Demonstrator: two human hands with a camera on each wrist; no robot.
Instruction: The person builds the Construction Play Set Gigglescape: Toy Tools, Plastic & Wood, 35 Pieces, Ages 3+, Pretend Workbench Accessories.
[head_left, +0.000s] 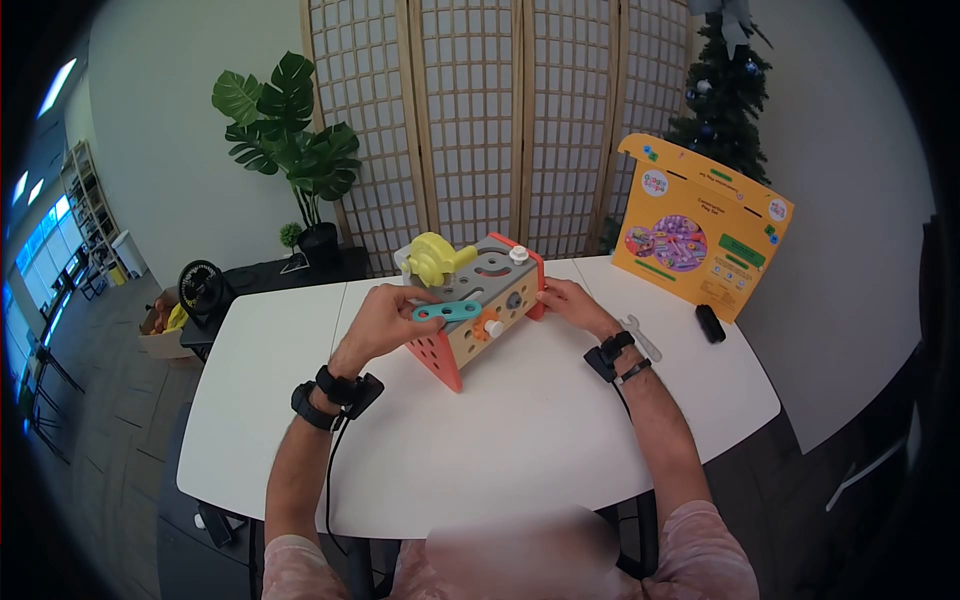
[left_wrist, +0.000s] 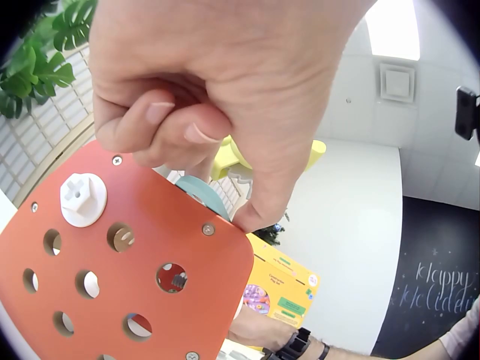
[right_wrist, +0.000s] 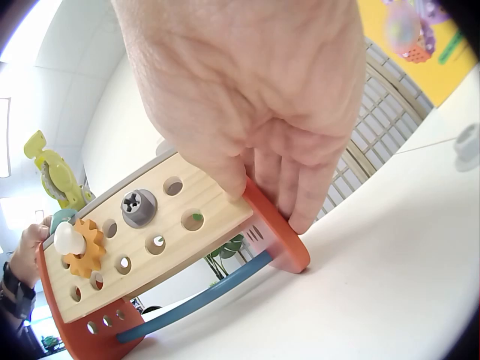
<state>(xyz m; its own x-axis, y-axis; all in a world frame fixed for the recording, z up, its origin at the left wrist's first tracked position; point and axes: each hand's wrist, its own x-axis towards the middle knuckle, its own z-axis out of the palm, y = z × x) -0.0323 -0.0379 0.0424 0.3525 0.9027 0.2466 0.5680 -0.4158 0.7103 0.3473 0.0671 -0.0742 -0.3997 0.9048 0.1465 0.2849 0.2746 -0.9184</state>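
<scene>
A toy workbench [head_left: 485,262] with a grey top, pale wooden sides and red end panels stands at an angle on the table. My left hand [head_left: 382,318] pinches a teal strip with holes [head_left: 447,311] at the workbench's near left top edge. At the opposite end my right hand [head_left: 568,305] grips the red end panel [right_wrist: 281,229], thumb on the wooden side and fingers behind. A yellow-green toy part [head_left: 432,260] sits on top beside the left hand. On the wooden side are an orange gear [right_wrist: 87,247] with a white knob [right_wrist: 69,238] and a grey bolt [right_wrist: 139,208].
A grey toy wrench [head_left: 641,338] lies right of the right wrist, with a black object [head_left: 710,323] farther over. Behind them stands an orange box [head_left: 690,235]. A white bolt [head_left: 518,255] is in the bench top. A blue bar [right_wrist: 199,296] joins the end panels low down.
</scene>
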